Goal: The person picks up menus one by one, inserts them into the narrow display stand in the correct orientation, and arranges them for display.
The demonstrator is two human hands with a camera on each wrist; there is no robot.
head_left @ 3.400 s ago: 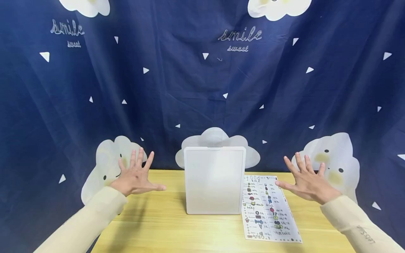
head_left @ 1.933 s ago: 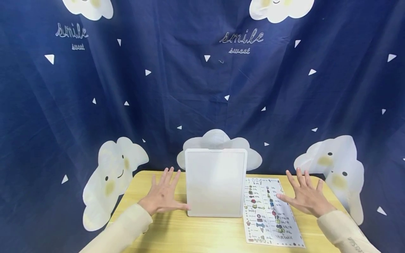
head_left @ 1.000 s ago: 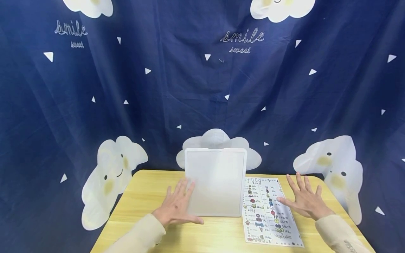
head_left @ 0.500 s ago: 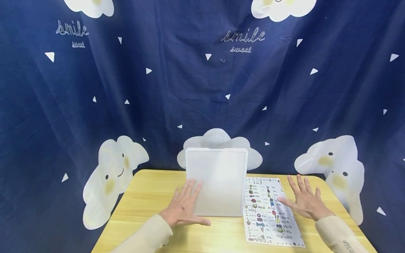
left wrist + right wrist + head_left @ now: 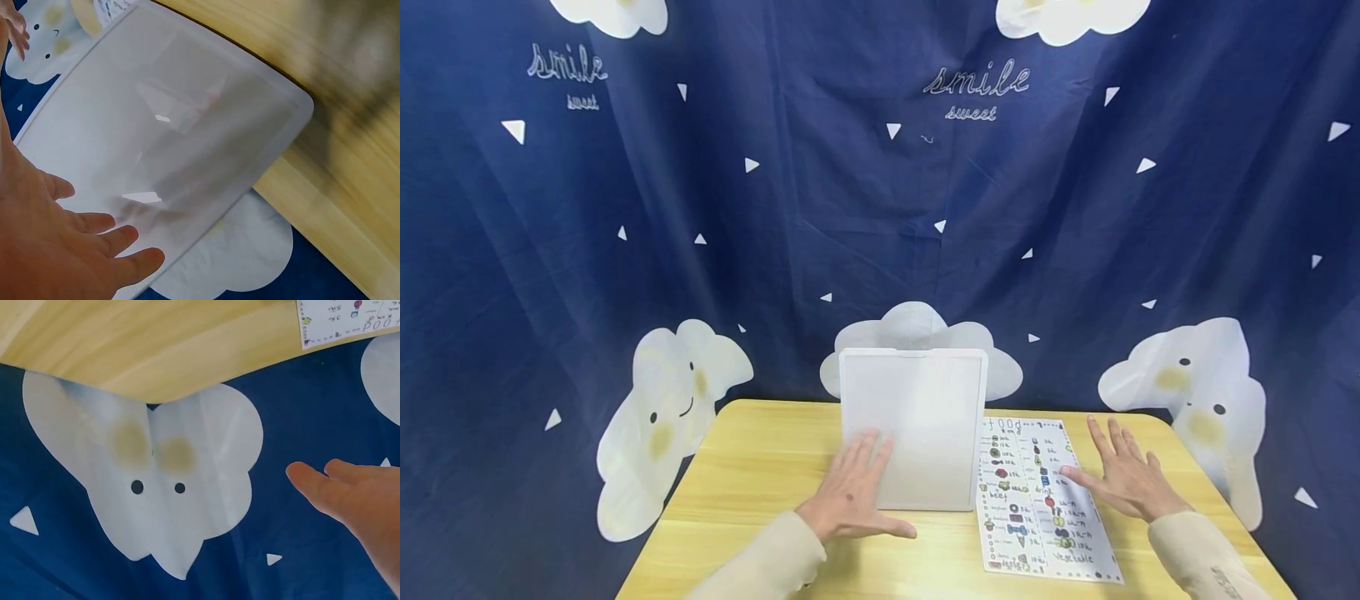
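White board [image 5: 925,417] under left fingers [image 5: 868,454]

The backdrop [image 5: 850,208] reads "smile sweet" twice in white script. The sheet [image 5: 1045,500] on the tabletop is headed "food", with "beef" and "vegetable" among its entries; the rest is too small to read.

On the table [image 5: 752,467] the white board [image 5: 913,429] lies centre; the printed sheet [image 5: 1037,500] just right of it; the curtain [image 5: 850,208] hangs behind.
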